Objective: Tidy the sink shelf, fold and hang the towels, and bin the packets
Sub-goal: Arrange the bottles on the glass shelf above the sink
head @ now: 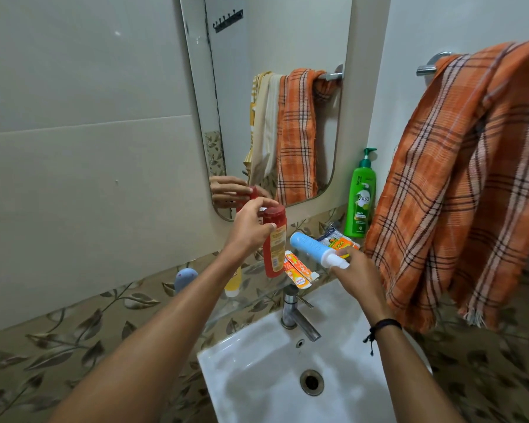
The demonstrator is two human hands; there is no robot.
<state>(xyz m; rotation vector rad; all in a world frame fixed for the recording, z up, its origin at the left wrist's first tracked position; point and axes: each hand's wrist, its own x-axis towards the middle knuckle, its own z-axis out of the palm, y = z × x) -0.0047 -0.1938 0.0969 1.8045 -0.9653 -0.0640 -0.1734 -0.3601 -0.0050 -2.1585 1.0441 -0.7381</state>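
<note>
My left hand (251,225) grips a red bottle (274,241) near its cap, holding it upright over the glass shelf (257,293) below the mirror. My right hand (353,270) holds a light blue tube (313,247) by its white cap end, tilted with its base up to the left. Orange packets (298,270) lie on the shelf between the two hands. More packets (338,241) sit behind the blue tube. An orange checked towel (458,184) hangs loosely bunched on the wall bar at the right.
A green pump bottle (361,199) stands at the shelf's right end. A yellow bottle (234,283) and a blue-grey round object (185,277) sit on the shelf's left part. The white sink (248,374) with a metal tap (295,312) is below. The mirror (272,96) reflects towels.
</note>
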